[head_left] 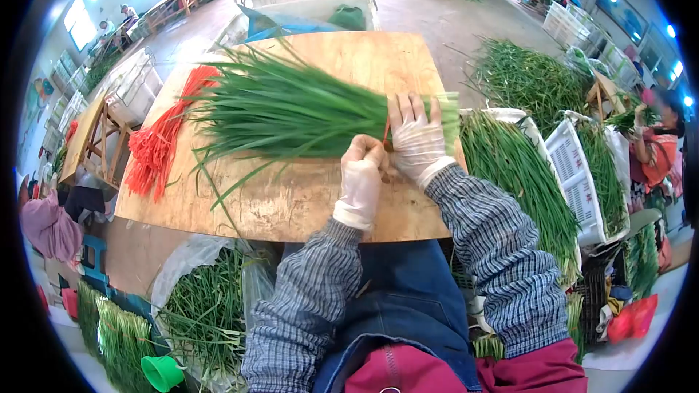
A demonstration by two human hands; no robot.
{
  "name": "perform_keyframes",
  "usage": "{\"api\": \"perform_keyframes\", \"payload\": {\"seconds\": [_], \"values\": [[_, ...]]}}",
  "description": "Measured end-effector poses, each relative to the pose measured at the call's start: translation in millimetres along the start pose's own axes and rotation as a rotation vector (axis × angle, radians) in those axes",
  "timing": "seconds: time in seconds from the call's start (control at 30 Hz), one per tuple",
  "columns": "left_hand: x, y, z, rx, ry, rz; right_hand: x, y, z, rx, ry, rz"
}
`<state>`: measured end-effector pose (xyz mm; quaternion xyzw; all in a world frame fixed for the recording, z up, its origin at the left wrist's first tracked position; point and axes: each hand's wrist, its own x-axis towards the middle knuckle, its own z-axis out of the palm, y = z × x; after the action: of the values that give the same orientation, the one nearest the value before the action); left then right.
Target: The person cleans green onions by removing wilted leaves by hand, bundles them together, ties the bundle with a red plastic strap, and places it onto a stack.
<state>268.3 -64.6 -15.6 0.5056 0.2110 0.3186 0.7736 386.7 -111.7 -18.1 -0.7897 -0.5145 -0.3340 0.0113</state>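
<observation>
A large bundle of long green stalks (291,105) lies across the wooden table (291,211), leaf tips to the left and pale cut ends to the right. A thin red tie (386,131) crosses the bundle near its right end. My left hand (362,175), in a translucent glove, is closed at the bundle's near edge, fingers pinched beside the tie. My right hand (417,131), also gloved, lies over the stalks just right of the tie, its fingers spread across them. A pile of red ties (164,138) rests at the table's left side.
Crates of green stalks (517,182) stand to the right, with a loose heap (531,80) behind. A plastic-lined container of greens (207,313) and a green cup (162,372) are at lower left. Stacked white crates (306,0) stand beyond the table. A co-worker (659,145) is at far right.
</observation>
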Motion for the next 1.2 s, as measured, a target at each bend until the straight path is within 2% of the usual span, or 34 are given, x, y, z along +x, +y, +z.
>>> {"api": "perform_keyframes", "payload": {"seconds": [0.03,0.17,0.27,0.4,0.43,0.73,0.9,1.0,1.13,1.17,1.2], "values": [[6.5,-14.9,-5.8,-0.004,0.019,0.007,-4.3,-2.6,4.9,0.073,-0.199,0.049],[3.4,-29.4,-7.8,-0.062,0.006,0.011,5.8,-4.3,-20.1,-0.067,-0.251,0.017],[-3.7,-28.8,-9.5,-0.149,0.063,0.007,6.2,-11.2,-9.8,0.031,-0.340,0.098],[-17.5,-14.7,-5.3,-0.133,0.079,-0.038,2.1,-16.1,-6.0,0.042,-0.321,0.139],[-21.6,-10.6,1.9,-0.124,0.113,-0.065,-0.6,-16.4,-2.8,0.015,-0.253,0.142],[-29.4,-8.1,3.3,0.112,0.153,0.122,-9.3,-22.1,-1.7,-0.001,-0.174,0.127],[-26.0,36.0,10.1,0.038,0.093,0.055,-15.7,-30.2,-2.5,0.078,-0.069,0.108],[-15.9,53.1,13.0,0.097,0.039,0.068,-20.8,-38.3,-3.3,0.017,-0.032,0.090],[0.1,71.1,32.5,0.184,0.020,-0.019,-28.9,-41.5,-3.6,0.107,0.001,0.093],[11.7,64.5,31.7,0.269,-0.012,0.055,-30.8,-41.7,-6.6,0.121,0.003,0.097],[21.7,62.0,31.9,0.254,-0.017,0.043,-31.0,-41.8,-6.7,0.138,0.002,0.103]]}}
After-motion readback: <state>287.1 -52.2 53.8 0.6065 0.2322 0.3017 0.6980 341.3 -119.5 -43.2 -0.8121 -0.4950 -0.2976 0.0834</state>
